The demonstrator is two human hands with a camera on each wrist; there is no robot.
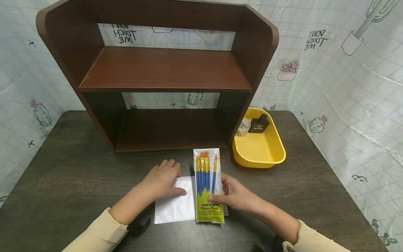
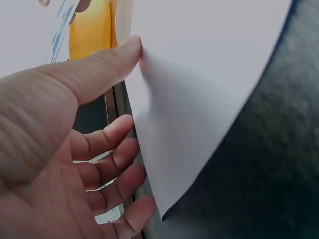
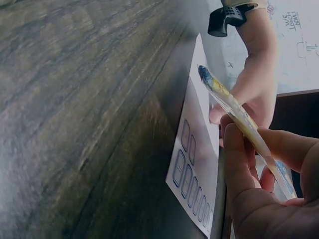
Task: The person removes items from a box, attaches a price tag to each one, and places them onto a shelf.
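Observation:
A clear packet of paintbrushes (image 1: pixel 209 210), with blue handles, gold ferrules and a yellow-green "Artist Brushes Value Pack" label, is held by my right hand (image 1: pixel 235 192). My thumb lies on its front and the fingers are behind it. Under and beside the packet is a white sheet of paper (image 1: pixel 174 211); the right wrist view shows outlined shapes (image 3: pixel 188 179) printed at one end. My left hand (image 1: pixel 163 180) rests at the sheet's upper left, its thumb (image 2: pixel 112 62) touching the paper's edge and its other fingers loosely bent beside it.
A dark brown two-tier shelf (image 1: pixel 165 68) stands at the back of the dark wooden table (image 1: pixel 63 182). To its right is a yellow bin (image 1: pixel 258 150) holding a small clear container (image 1: pixel 243 126) and a black item (image 1: pixel 259 124). A patterned sheet covers the walls.

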